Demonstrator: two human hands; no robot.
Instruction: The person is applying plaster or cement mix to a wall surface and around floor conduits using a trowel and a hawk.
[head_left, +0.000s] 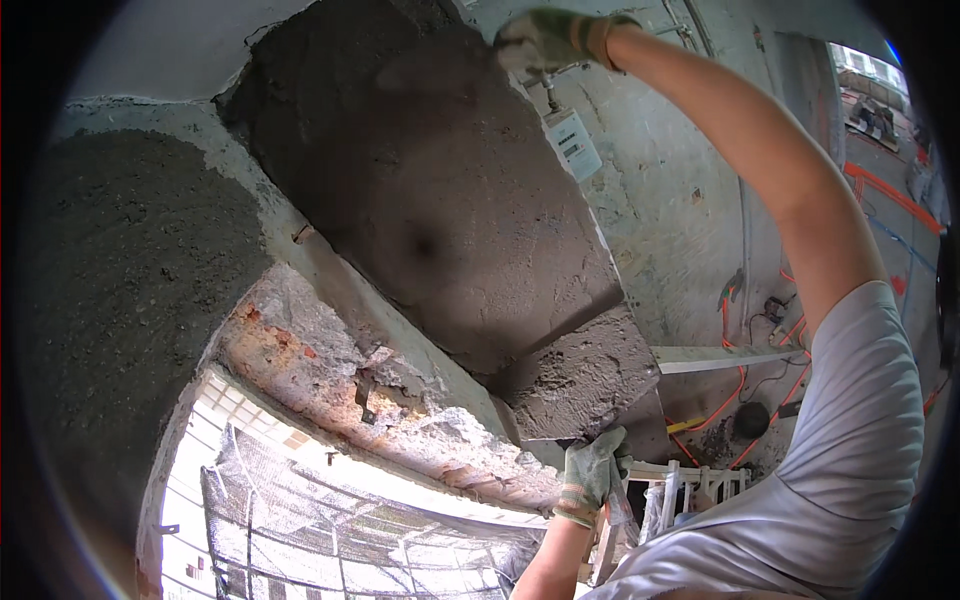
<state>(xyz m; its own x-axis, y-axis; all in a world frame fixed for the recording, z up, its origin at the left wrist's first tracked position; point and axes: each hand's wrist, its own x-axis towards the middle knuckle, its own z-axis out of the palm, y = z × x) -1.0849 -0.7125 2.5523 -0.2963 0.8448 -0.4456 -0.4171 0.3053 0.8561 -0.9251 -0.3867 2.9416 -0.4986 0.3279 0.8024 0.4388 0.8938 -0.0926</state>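
Observation:
Wet grey mortar (450, 200) covers a long wall surface through the middle of the view. My right hand (545, 42), in a green and white work glove, is raised to its upper right edge. Its fingers look curled, but what they hold is hidden. Below, my left hand (592, 470), in a matching glove, is closed at the lower edge of a rough, thick patch of mortar (585, 375). That patch appears to rest on a flat board, though I cannot tell for certain. The left fingers are partly hidden.
A white meter box (573, 143) and pipes are on the wall near my right hand. Broken brick and concrete (330, 365) border a netted window opening (330, 500) at lower left. Orange cables (735, 405), a pale plank (725, 358) and white railings (672, 495) lie right.

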